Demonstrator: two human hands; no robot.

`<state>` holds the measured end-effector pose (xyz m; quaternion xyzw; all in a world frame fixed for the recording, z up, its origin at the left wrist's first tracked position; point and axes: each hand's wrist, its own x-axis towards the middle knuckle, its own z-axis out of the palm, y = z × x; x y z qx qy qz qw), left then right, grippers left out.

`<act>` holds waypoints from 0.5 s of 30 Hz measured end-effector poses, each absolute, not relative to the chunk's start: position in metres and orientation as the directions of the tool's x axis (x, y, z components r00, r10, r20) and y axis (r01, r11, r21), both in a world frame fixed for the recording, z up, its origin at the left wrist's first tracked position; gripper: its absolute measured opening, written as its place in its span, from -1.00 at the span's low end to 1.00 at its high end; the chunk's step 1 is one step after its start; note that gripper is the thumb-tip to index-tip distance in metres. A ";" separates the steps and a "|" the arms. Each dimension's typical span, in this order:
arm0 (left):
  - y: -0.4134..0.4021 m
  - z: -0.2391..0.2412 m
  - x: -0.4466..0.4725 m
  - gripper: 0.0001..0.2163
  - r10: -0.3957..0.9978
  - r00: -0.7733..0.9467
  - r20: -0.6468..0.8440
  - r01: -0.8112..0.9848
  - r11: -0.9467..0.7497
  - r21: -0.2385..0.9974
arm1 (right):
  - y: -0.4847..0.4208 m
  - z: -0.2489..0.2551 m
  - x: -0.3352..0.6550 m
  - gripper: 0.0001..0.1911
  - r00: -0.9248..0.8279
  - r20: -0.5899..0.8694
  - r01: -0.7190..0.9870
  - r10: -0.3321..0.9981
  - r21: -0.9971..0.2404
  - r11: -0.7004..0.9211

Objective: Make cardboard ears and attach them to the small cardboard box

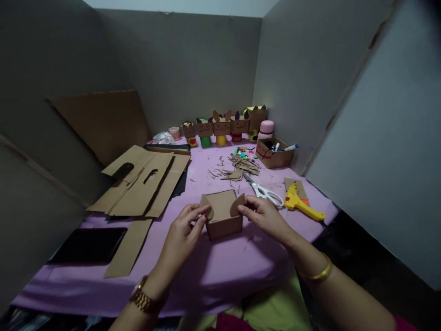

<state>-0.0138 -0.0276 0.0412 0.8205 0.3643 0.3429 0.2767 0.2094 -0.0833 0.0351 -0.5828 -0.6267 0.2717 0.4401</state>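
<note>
A small cardboard box [223, 216] rests on the purple-covered table [220, 271] in front of me. Two pointed cardboard ear pieces stand at its top corners. My left hand [184, 232] pinches the left ear [206, 207] against the box, fingers closed on it. On the other side, my right hand [263, 215] presses the right ear [238, 204] with its fingertips. Both hands touch the box sides.
White-handled scissors [263, 189] and a yellow glue gun [300, 202] lie right of the box. Cardboard scraps [243, 164], a carton with markers [274, 154] and a row of cardboard animal figures [222, 126] sit behind. Flat cardboard sheets [143, 181] and a dark tablet [87, 244] lie left.
</note>
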 end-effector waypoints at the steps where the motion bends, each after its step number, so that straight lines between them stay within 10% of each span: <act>1: -0.027 0.041 -0.014 -0.75 0.788 0.497 0.364 0.403 -0.581 0.707 | -0.083 0.035 0.210 -0.74 0.069 0.223 0.482 0.972 -0.861 0.163; 15: -0.022 0.042 -0.014 -0.76 0.808 0.468 0.359 0.457 -0.569 0.684 | -0.070 0.030 0.208 -0.71 0.121 0.091 0.235 0.988 -0.970 0.061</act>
